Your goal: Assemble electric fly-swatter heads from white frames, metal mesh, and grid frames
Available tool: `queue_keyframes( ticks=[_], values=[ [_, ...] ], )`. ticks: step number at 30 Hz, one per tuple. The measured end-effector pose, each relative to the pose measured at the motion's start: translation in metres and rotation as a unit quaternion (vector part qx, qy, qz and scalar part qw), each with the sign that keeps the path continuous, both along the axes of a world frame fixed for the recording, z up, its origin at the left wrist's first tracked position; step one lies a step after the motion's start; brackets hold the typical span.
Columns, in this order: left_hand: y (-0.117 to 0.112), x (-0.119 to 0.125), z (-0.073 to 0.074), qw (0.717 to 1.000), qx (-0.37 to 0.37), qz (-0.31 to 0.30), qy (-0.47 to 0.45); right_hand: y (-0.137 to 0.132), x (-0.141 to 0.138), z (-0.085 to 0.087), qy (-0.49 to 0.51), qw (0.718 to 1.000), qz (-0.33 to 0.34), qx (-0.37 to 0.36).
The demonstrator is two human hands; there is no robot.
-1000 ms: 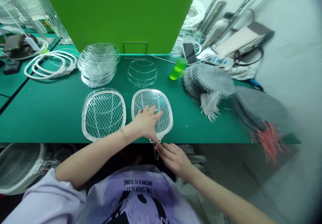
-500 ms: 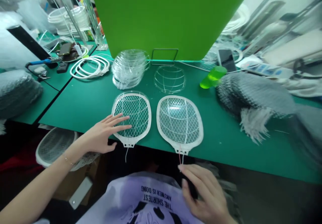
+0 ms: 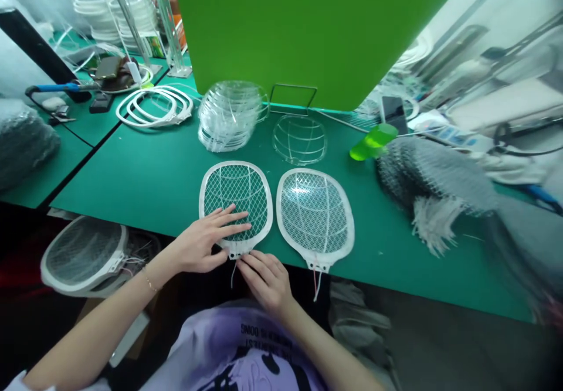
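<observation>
Two bug-zapper racket heads with white frames and wire mesh lie side by side on the green bench mat. My left hand rests flat on the mesh of the left racket head, fingers spread. My right hand is at that racket's neck, fingertips touching it beside a thin white wire. Whether those fingers pinch the wire is hard to see. The right racket head is untouched, with thin wires hanging over the bench edge.
Behind the rackets are a stack of clear plastic grids and a single grid. Grey mesh bundles lie to the right, white plastic rings to the left. A green panel stands behind. Another racket sits below the bench.
My left hand has slid from the left racket's edge onto its mesh. My right hand has moved up and left, from near my body to that racket's neck. The view has shifted slightly.
</observation>
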State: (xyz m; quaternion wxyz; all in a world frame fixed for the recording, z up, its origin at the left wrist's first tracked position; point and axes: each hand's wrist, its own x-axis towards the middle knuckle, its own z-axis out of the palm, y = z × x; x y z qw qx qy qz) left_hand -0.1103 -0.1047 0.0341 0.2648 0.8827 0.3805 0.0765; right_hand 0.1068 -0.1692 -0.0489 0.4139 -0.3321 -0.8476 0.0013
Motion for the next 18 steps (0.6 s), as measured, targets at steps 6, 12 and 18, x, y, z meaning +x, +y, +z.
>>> queue_keyframes(
  ticks=[6,12,18],
  values=[
    [0.002,0.0,-0.009,1.0,0.011,0.003,0.014,0.0,-0.003,0.005,-0.004,1.0,-0.014,-0.01],
    [0.001,0.009,-0.006,0.998,0.012,0.044,0.037,0.0,-0.017,0.02,0.099,0.991,-0.003,-0.087],
    [0.005,0.012,0.002,0.997,-0.017,0.067,0.026,-0.003,-0.022,0.024,0.025,0.998,0.003,-0.066]
  ],
)
